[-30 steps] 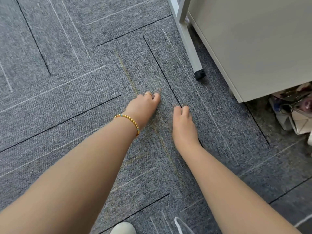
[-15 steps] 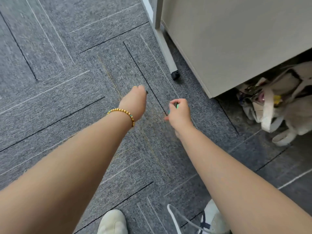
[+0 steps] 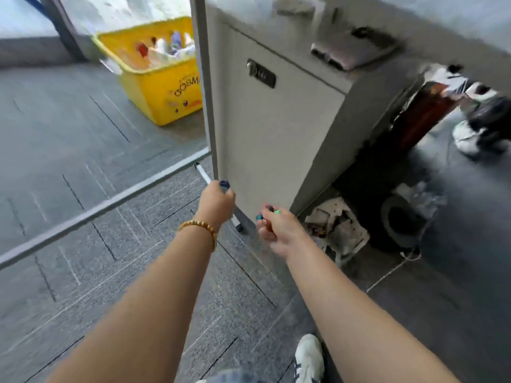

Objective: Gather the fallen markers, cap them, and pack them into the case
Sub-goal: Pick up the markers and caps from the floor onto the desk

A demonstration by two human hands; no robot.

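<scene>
My left hand, with a bead bracelet on its wrist, is curled round a dark blue marker whose end sticks out above the fingers. Held out in front of the grey cabinet, my right hand grips a bundle of markers; teal, dark and green ends show past the knuckles. Both hands are raised above the carpet. The frame is blurred, so I cannot tell which markers are capped. No marker case is visible.
A grey locked cabinet stands straight ahead, its metal frame leg running across the carpet. A yellow bin of bottles sits behind it. Bags and clutter lie under the desk at right. My white shoe is below.
Both hands have lifted off the carpet with markers in their grip. The view has swung upward, so the cabinet, the yellow bin and the space under the desk are now in sight.
</scene>
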